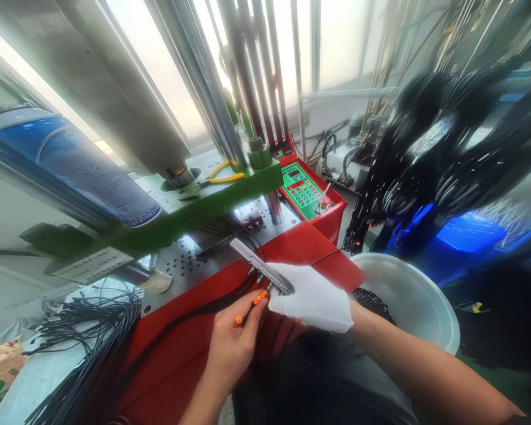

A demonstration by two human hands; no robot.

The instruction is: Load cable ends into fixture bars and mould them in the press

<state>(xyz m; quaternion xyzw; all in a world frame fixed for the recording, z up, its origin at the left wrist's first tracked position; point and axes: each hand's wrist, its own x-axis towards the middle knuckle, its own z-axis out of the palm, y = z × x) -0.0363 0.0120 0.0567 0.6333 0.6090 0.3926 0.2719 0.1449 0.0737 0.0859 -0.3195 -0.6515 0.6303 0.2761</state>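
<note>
My right hand (pixel 312 298), in a white glove, is closed around one end of a long grey metal bar (pixel 253 260). The bar slants up to the left, with small metal pieces and black cables along its lower side. My left hand (pixel 232 339), bare, pinches a black cable with orange ends (pixel 260 297) right below the bar. Another orange tip (pixel 238 320) pokes out by the left thumb. Whether the orange ends touch the bar I cannot tell. Both hands are over the front of a red machine table (pixel 172 360).
A green press plate (pixel 203 212) carries yellow-handled pliers (pixel 225 174) and a blue spray can (pixel 77 162). A red control box (pixel 312 195) stands behind. Black cables (pixel 92 336) lie at left, more hang at right (pixel 420 147). A white tub (pixel 425 295) stands by my right arm.
</note>
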